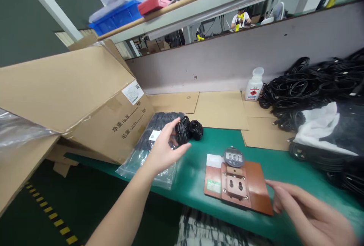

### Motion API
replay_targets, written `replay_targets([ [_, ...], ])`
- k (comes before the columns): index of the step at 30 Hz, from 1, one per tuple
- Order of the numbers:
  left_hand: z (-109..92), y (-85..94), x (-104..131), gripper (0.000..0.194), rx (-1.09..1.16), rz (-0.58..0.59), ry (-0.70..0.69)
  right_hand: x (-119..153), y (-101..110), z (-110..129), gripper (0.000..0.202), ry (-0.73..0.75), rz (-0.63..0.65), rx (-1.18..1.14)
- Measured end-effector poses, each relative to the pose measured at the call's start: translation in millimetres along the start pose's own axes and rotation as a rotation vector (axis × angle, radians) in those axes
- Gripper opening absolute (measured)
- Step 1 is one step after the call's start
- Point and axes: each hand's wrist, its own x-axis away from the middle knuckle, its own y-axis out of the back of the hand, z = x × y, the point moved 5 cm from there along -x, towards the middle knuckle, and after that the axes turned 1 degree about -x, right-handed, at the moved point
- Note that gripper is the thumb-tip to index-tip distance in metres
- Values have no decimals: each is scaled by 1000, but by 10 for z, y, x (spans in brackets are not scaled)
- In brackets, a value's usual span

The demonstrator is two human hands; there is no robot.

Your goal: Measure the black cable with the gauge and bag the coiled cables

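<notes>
I am resting my right hand [309, 215] open and empty on the green worktop [284, 162], fingertips just touching the near right corner of the brown gauge block [239, 187]. Left of that block, my left hand [163, 149] is spreading its fingers over a clear bag of cables [148, 151], gripping nothing. Beyond the block, a white bottle [254, 85] is standing beside a heap of black cables [313, 83].

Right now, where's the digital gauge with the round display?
The digital gauge sits on the brown fixture plate on the green table, centre-right in the head view, between the left hand and the right hand.
</notes>
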Motion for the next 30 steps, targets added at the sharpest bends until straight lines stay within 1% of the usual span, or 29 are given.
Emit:
replay_targets([
  [2, 6, -5, -33, 74, 148, -57, 8, -351, -136, 277, 33, 110, 191, -7],
  [4, 1, -85, 71, 77, 352, -101, 41, -745, -381, 536, 40, 148, 347, 32],
  [6, -8, -221, 288, 82, 547, -110, 103, -1115, -757, 755, 57, 189, 525, 141],
  [7, -9, -303, 427, 83, 630, -96, 143, -1274, -972, 831, 70, 199, 611, 230],
  [9, 16, -472, 738, 86, 769, -36, 240, -1538, -1383, 950, 94, 207, 715, 319],
  [10, 47, -547, 901, 88, 823, -6, 293, -1632, -1575, 985, 98, 199, 760, 364],
  [12, 143, -680, 1216, 92, 922, 73, 404, -1750, -1901, 1017, 99, 183, 829, 450],
  [13, 201, -728, 1357, 94, 975, 101, 452, -1780, -2032, 1016, 97, 174, 854, 495],
  [14, 260, -759, 1480, 95, 1026, 115, 488, -1796, -2140, 1005, 92, 167, 872, 536],
  [16, 368, -786, 1663, 94, 1108, 117, 538, -1800, -2296, 965, 73, 155, 888, 606],
  [18, 439, -788, 1759, 89, 1167, 119, 562, -1786, -2379, 910, 49, 147, 878, 651],
  [19, 457, -786, 1777, 86, 1195, 128, 563, -1777, -2397, 882, 41, 146, 866, 663],
  [20, 463, -784, 1777, 85, 1225, 140, 556, -1767, -2400, 856, 36, 149, 853, 668],
  [22, 458, -782, 1745, 86, 1287, 169, 537, -1745, -2371, 809, 34, 165, 829, 658],
  [24, 451, -783, 1694, 91, 1331, 196, 520, -1721, -2300, 772, 38, 195, 810, 626],
  [26, 457, -776, 1640, 94, 1363, 192, 495, -1703, -2201, 734, 52, 221, 788, 584],
  [28, 471, -759, 1591, 92, 1375, 167, 455, -1701, -2097, 690, 68, 236, 766, 542],
  [30, 489, -746, 1550, 87, 1381, 132, 436, -1728, -2010, 644, 73, 241, 743, 503],
])
